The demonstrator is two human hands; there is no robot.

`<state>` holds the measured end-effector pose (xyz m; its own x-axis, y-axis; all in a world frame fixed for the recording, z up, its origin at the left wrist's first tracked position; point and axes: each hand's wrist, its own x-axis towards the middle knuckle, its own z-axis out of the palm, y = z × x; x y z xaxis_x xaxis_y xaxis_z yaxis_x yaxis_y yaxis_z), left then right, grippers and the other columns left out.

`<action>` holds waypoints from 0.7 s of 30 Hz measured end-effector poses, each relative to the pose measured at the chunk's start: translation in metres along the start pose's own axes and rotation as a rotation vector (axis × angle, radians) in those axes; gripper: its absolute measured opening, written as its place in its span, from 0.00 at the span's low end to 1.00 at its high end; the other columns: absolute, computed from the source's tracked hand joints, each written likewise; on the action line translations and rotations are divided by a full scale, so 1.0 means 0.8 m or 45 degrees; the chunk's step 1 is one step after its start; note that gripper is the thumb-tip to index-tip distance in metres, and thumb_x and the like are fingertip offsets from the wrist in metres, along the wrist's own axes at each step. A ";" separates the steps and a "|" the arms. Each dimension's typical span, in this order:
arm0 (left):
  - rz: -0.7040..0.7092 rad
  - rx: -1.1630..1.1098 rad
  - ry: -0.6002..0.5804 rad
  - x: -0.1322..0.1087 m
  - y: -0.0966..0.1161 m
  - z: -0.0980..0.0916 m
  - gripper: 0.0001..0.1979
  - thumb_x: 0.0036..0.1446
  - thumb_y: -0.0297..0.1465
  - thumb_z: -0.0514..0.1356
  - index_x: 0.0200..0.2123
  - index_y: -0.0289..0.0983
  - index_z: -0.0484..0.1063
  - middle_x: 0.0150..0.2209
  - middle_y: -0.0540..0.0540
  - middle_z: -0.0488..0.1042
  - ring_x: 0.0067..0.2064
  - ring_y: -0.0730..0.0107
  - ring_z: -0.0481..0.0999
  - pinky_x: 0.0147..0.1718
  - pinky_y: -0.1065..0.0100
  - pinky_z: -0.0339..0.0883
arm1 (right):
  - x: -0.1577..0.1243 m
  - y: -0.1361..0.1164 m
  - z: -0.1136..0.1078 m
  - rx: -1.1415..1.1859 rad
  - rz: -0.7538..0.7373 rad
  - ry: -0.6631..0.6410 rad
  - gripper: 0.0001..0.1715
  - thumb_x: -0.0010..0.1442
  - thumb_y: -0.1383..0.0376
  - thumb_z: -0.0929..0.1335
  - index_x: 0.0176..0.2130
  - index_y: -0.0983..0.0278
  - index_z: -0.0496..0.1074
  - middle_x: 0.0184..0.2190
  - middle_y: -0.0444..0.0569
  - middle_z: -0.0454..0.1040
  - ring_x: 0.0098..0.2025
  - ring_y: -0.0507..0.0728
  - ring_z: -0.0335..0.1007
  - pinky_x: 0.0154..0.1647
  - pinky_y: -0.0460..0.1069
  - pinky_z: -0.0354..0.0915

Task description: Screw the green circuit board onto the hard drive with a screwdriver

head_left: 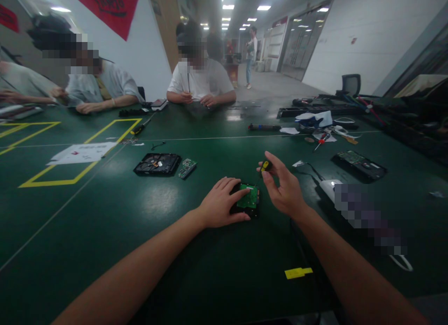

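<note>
A hard drive (248, 201) with a green circuit board facing up lies on the green table (147, 250). My left hand (224, 202) holds it down from the left, with the index finger across the board and the thumb along the near edge. In my right hand (285, 185), a screwdriver (266, 166) with a black and yellow handle is pinched between fingers and thumb. Its thin shaft slants down toward the drive's far right part; whether the tip touches a screw I cannot tell. Left of the drive lie a loose circuit board (187, 168) and an opened hard drive (157, 164).
To the right are another hard drive (360, 165) and a white device (345, 203) with a cable. A yellow tag (298, 273) lies near the front edge. Further off are a yellow-handled screwdriver (140, 127), a red screwdriver (322, 139) and paper (82, 153). People sit across the table.
</note>
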<state>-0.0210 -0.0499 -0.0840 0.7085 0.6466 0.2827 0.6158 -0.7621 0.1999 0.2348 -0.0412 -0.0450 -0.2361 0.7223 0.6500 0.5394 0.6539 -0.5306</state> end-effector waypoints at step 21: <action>-0.052 0.015 0.037 0.006 0.002 0.006 0.43 0.62 0.64 0.58 0.70 0.43 0.66 0.71 0.34 0.61 0.71 0.38 0.61 0.71 0.36 0.53 | 0.017 0.001 0.010 -0.144 -0.118 0.219 0.31 0.72 0.68 0.65 0.69 0.51 0.62 0.58 0.53 0.75 0.53 0.62 0.77 0.55 0.61 0.75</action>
<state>-0.0146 -0.0480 -0.0871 0.6724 0.6761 0.3014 0.6483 -0.7344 0.2009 0.2254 -0.0294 -0.0408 -0.1530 0.6048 0.7816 0.6115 0.6792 -0.4059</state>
